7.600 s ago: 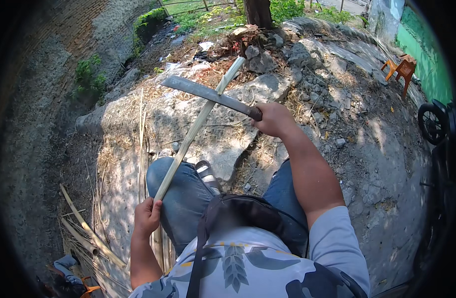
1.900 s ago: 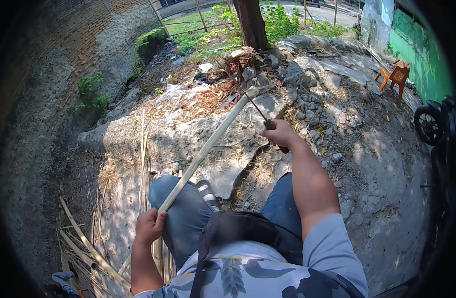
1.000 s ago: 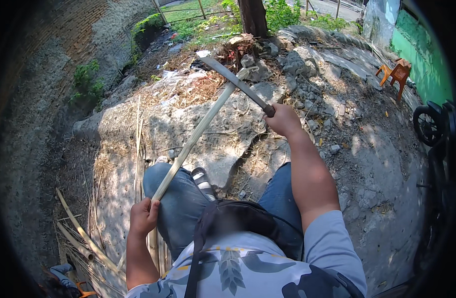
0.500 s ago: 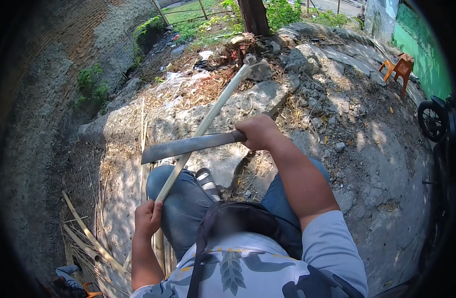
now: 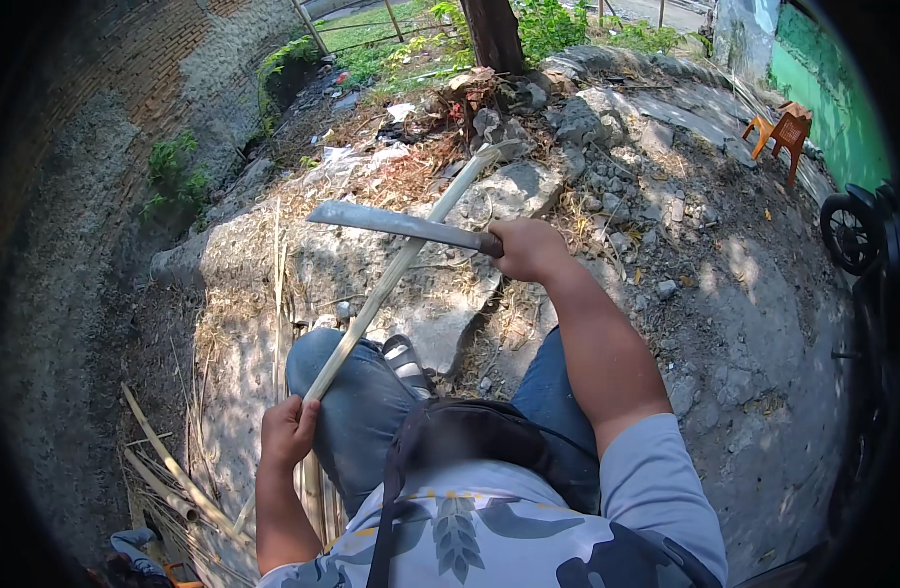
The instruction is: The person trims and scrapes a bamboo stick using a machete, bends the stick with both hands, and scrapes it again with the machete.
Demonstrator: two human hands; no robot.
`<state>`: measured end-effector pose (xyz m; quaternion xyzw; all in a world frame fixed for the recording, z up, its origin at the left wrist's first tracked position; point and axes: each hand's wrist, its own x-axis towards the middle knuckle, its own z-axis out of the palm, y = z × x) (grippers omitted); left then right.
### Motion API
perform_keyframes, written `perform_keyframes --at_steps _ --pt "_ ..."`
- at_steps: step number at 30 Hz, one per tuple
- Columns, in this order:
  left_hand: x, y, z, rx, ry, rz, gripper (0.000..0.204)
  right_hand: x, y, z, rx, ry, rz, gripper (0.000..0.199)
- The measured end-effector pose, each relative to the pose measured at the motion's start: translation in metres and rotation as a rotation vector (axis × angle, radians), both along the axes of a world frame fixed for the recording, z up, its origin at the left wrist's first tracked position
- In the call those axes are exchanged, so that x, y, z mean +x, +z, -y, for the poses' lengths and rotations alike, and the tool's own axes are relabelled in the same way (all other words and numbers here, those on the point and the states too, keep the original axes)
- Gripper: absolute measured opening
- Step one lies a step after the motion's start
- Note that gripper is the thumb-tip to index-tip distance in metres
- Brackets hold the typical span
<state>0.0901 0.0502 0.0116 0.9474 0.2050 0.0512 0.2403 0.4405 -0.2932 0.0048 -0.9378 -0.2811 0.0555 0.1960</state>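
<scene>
While I read the scene from my remote seat, I start at the lower left, where a curved bamboo pole (image 5: 180, 472) lies on the ground beside a shorter hollow cane (image 5: 161, 485), both apart from me. Next, thin bamboo slats (image 5: 280, 260) run away from the body, past the outer side of the bent left knee (image 5: 347, 402). My left hand (image 5: 288, 426) is beside that knee, thumb uppermost, closed around the lower part of a pale split-bamboo strip (image 5: 372, 304); I cannot tell whether its butt ends inside the fist or runs on behind the forearm. From that grip the strip's long axis climbs forward and to the right, passing over the knee, to a frayed tip near the rocks (image 5: 573, 122). Across its upper half lies the machete (image 5: 372, 220), its blade nearly crosswise to the strip, point to the left and handle to the right; whether steel and bamboo touch at the crossing I cannot make out. My right hand (image 5: 530, 250) is wrapped tightly around the handle, right of the strip and farther forward than the left. That crossing is the relation I judge to matter most: it sits much nearer my right hand, with a long stretch of strip separating it from my left.
</scene>
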Motion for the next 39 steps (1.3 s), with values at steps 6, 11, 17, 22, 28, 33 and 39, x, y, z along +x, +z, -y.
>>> perform_keyframes --at_steps 6,11,17,22,28,33,39 --pt "-0.009 0.011 0.009 0.043 -0.012 0.008 0.053 -0.025 0.004 -0.024 -0.097 0.365 0.154 0.023" --pt "-0.061 0.002 0.008 -0.012 0.033 0.039 0.054 0.012 -0.006 0.023 0.036 -0.103 0.001 0.025" --pt "-0.065 -0.013 0.016 -0.207 0.054 -0.052 0.049 0.018 -0.012 0.016 0.011 -0.275 -0.083 0.025" --pt "-0.067 -0.016 0.009 -0.452 0.114 -0.194 0.041 -0.007 0.007 0.001 -0.036 0.056 -0.018 0.021" --pt "-0.071 -0.016 0.003 -0.570 0.066 -0.190 0.037 -0.033 0.015 -0.026 -0.191 0.413 0.129 0.022" --pt "-0.076 -0.032 -0.006 -0.572 0.049 -0.152 0.038 0.018 -0.020 0.016 0.070 -0.220 0.119 0.017" --pt "-0.074 -0.035 -0.006 -0.635 0.049 -0.160 0.040 0.069 -0.070 0.055 0.527 -0.836 -0.227 0.029"
